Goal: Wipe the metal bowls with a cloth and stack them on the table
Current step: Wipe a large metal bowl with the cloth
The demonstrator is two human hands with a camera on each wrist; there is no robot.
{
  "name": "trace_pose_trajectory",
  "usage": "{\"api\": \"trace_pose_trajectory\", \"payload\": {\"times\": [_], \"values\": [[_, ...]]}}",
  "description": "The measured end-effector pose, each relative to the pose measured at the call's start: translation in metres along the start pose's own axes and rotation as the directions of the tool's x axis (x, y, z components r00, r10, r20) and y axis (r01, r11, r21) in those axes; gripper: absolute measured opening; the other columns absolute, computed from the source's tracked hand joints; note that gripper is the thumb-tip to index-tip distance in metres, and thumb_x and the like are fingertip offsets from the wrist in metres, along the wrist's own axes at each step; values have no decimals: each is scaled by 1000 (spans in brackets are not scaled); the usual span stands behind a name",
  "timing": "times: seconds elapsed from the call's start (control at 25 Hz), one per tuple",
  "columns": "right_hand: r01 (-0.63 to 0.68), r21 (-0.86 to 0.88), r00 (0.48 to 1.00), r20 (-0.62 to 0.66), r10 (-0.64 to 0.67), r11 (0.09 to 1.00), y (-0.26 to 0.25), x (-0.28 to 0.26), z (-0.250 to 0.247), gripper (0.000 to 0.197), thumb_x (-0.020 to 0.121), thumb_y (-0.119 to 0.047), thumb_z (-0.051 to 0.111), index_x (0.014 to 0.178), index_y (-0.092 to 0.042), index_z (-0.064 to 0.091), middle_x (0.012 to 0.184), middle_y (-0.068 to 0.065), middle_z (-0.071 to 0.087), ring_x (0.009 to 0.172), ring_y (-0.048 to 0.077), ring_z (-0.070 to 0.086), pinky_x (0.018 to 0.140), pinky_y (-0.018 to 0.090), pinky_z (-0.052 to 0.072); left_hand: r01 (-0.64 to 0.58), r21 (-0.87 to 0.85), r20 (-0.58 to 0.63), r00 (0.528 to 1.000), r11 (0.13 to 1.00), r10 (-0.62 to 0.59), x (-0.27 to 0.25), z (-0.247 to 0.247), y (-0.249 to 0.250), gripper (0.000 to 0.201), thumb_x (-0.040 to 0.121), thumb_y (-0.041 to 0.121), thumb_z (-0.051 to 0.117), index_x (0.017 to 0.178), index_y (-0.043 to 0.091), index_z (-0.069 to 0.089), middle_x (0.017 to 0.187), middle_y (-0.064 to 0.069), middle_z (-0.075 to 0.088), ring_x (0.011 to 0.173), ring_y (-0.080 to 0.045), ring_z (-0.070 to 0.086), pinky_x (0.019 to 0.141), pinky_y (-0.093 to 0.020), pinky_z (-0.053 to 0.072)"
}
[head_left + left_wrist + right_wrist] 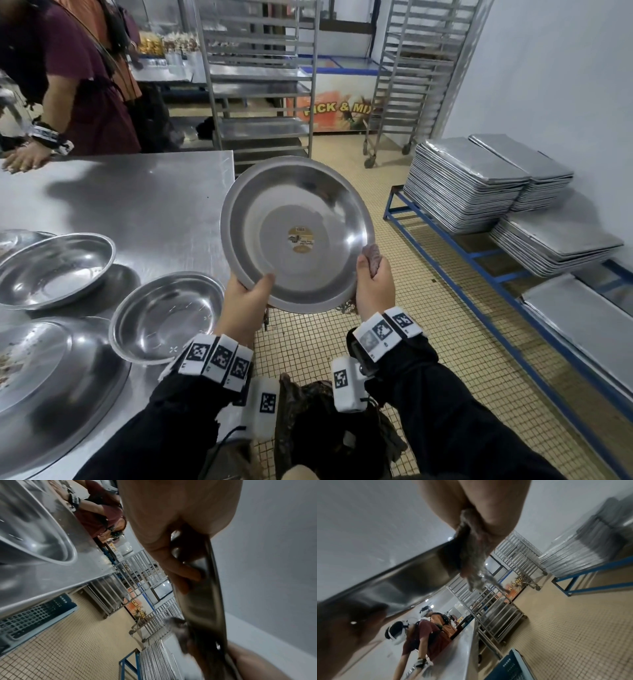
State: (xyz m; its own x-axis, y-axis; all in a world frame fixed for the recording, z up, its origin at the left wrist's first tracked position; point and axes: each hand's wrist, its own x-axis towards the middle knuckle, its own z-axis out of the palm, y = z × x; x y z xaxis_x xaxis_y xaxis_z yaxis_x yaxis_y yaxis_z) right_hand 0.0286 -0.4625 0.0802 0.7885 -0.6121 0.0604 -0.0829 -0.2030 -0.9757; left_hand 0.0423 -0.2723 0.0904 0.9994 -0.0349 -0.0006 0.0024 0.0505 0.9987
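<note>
I hold a wide metal bowl (298, 233) tilted up over the floor, just past the table's corner, with a round sticker at its centre. My left hand (251, 291) grips its lower left rim, thumb inside; the fingers (181, 570) curl behind the bowl (204, 601). My right hand (370, 277) pinches a brownish cloth (373, 255) against the lower right rim. The cloth (471, 555) hangs over the bowl's edge (402, 580). Three more metal bowls lie on the steel table (144, 195): one at the left (54, 270), a smaller one (164, 315) near the edge, a large one (51, 387) nearest me.
Another person (75, 85) stands at the table's far left with a hand (24, 159) on it. Wheeled metal racks (260, 85) stand behind the table. Stacks of baking trays (472, 181) sit on a blue frame along the right wall. A blue crate (34, 615) lies under the table.
</note>
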Motion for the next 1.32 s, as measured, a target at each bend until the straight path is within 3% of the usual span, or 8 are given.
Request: {"api": "trace_pose_trajectory", "payload": {"times": [0.2, 0.4, 0.52, 0.68, 0.88, 0.96, 1.16, 1.32], "values": [[-78, -85, 980, 177, 92, 993, 15, 0, -6, 26, 100, -33, 41, 121, -23, 51, 99, -7, 61, 84, 6, 59, 55, 15, 44, -26, 80, -127, 991, 996, 36, 14, -13, 2, 24, 92, -1, 48, 105, 19, 54, 86, -2, 58, 76, -14, 54, 65, -21, 48], [189, -246, 955, 273, -119, 951, 19, -14, 1, 36, 98, -25, 47, 134, -25, 46, 100, -14, 56, 85, -10, 51, 68, 6, 37, -45, 259, -153, 984, 965, 87, 21, -27, -5, 24, 94, 5, 48, 85, 27, 53, 77, -9, 53, 69, -21, 47, 63, -35, 43], [446, -288, 795, 563, -227, 847, 18, -34, 25, 46, 97, -26, 46, 142, -27, 37, 126, -5, 54, 109, 0, 53, 93, 16, 44, -78, 298, -131, 984, 951, 122, 18, -22, 1, 23, 98, 12, 49, 79, 25, 51, 72, -3, 52, 62, -14, 45, 56, -23, 39], [703, -311, 580, 771, -263, 640, 44, -58, 51, 56, 98, -53, 16, 150, -35, 12, 158, -6, 15, 146, 10, 6, 119, 32, 5, -124, 314, -94, 982, 941, 161, 16, -12, 9, 25, 99, 20, 51, 74, 21, 51, 65, 0, 49, 55, -11, 42, 51, -22, 38], [675, -660, 728, 667, -156, 330, 60, -11, 15, 67, 87, -54, -13, 150, -32, -5, 159, -7, -4, 144, 17, -18, 112, 38, -18, -120, 262, -28, 991, 958, 131, 19, -25, 8, 19, 99, 22, 52, 84, 14, 60, 73, -5, 57, 65, -17, 51, 60, -30, 43], [628, -684, 767, 627, -141, 371, 60, -7, 11, 70, 87, -55, -12, 151, -30, 1, 159, -6, 1, 145, 17, -14, 114, 38, -15, -127, 280, -16, 990, 952, 137, 17, -23, 7, 19, 99, 21, 51, 83, 15, 59, 72, -4, 57, 63, -14, 50, 57, -24, 41], [655, -328, 641, 719, -270, 681, 55, -65, 34, 61, 95, -56, 5, 148, -31, 25, 155, -11, 24, 144, 2, 7, 119, 31, 2, -127, 264, -43, 989, 956, 143, 16, -14, 11, 19, 99, 20, 51, 81, 24, 58, 72, 2, 59, 60, -6, 52, 56, -20, 43], [647, -623, 750, 623, -220, 439, 68, -28, 12, 60, 95, -51, -1, 150, -31, 11, 158, -9, 7, 144, 11, -11, 117, 41, -11, -93, 236, -56, 992, 967, 109, 18, -17, 3, 17, 98, 18, 52, 84, 13, 60, 72, -2, 57, 65, -15, 51, 62, -31, 42]]}}
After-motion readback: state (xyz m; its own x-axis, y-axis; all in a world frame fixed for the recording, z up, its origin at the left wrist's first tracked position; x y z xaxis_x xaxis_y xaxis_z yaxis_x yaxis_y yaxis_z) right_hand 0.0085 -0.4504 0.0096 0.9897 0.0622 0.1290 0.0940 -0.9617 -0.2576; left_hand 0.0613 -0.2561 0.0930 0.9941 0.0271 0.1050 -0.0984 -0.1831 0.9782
